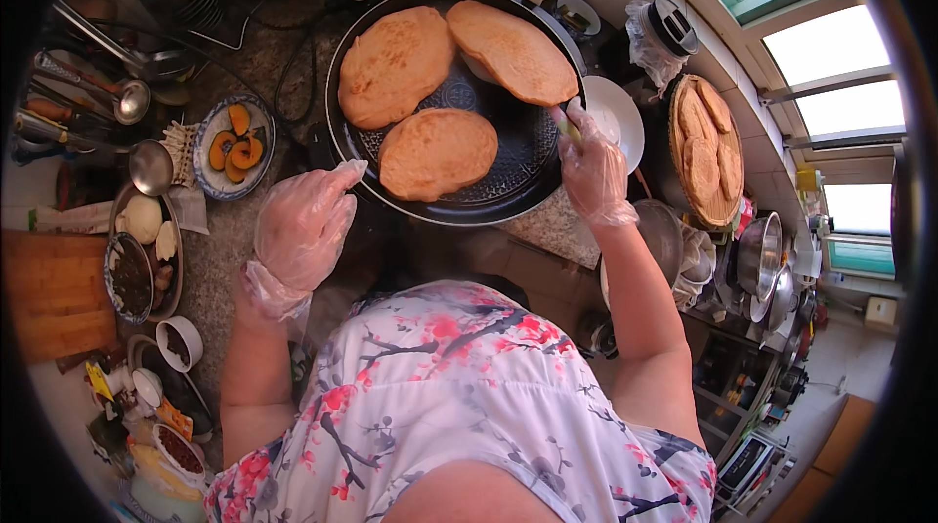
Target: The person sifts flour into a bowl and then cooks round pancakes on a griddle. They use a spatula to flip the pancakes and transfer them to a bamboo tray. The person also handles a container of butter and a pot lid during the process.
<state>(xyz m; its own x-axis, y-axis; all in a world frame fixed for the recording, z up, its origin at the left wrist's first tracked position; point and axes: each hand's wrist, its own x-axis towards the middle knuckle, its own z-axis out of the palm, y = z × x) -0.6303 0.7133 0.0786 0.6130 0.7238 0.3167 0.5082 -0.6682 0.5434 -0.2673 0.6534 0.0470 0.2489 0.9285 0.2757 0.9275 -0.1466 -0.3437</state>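
Note:
A black electric frying pan [522, 195] holds three browned flatbreads: one at the back left [396, 69], one in front [440, 154] and one at the right [516, 54]. The right flatbread overlaps the pan's far-right side and looks slightly raised. My right hand [595, 168], in a clear plastic glove, grips a slim utensil with a pale, coloured handle [566, 126] at that bread's near end. The utensil's tip is hidden. My left hand [304, 219], gloved as well, holds nothing. Its fingers are partly bent beside the pan's left rim.
Left of the pan are a patterned plate [270, 157] of squash slices, a ladle [152, 167] and an oval dish with dough [141, 219]. A white plate [623, 113] and a woven tray of flatbreads [678, 157] stand right. A power cord [282, 76] lies behind the squash plate.

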